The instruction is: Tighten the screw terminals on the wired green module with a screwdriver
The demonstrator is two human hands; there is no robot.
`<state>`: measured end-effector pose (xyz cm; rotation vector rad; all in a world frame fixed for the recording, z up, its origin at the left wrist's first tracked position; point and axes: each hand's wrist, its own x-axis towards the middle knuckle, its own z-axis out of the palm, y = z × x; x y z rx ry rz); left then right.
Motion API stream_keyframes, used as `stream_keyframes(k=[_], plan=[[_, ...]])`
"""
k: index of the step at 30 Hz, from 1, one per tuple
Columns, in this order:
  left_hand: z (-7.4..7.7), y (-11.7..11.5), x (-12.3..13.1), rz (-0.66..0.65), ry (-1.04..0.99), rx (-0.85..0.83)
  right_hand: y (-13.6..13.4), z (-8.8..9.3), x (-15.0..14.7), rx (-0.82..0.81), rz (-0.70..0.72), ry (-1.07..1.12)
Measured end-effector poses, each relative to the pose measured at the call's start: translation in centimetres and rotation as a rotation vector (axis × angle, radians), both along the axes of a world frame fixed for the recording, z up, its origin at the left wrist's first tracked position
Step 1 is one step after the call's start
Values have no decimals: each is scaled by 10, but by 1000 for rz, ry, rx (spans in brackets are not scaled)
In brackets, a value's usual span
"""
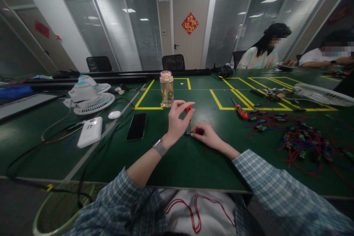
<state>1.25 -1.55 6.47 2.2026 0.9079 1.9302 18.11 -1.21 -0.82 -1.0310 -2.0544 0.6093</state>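
My left hand (177,121), with a watch (159,146) on its wrist, has thumb and fingers curled around a small screwdriver with an orange-red handle (188,109). The screwdriver stands nearly upright, its shaft pointing down at a small circuit board (188,132) on the green table. Closed on the near right side of that board is my right hand (206,135). A short red wire shows below the right hand. The fingers partly hide the board, so the exact spot where the tip meets it is unclear.
A pink-lidded bottle (167,90) stands behind my left hand. Left lie a phone (136,127), a white device (90,132) and fans (94,99). Right are a red-handled screwdriver (241,111) and a heap of wired boards (304,140). Two people sit at the far right.
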Motion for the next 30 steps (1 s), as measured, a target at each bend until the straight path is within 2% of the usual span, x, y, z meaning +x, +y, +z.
stream_keyframes(k=[2, 10, 20, 27, 30], plan=[[-1, 1, 0, 11, -10, 1, 0, 0, 0, -4, 2, -4], [-6, 4, -1, -123, -35, -120, 0, 0, 0, -15, -10, -4], [-1, 0, 0, 2, -16, -33, 1, -1, 0, -29, -4, -12], [-4, 1, 0, -55, -21, -78, 0, -1, 0, -28, -5, -9], [-6, 2, 0, -41, -34, -91, 0, 0, 0, -32, -8, -13]])
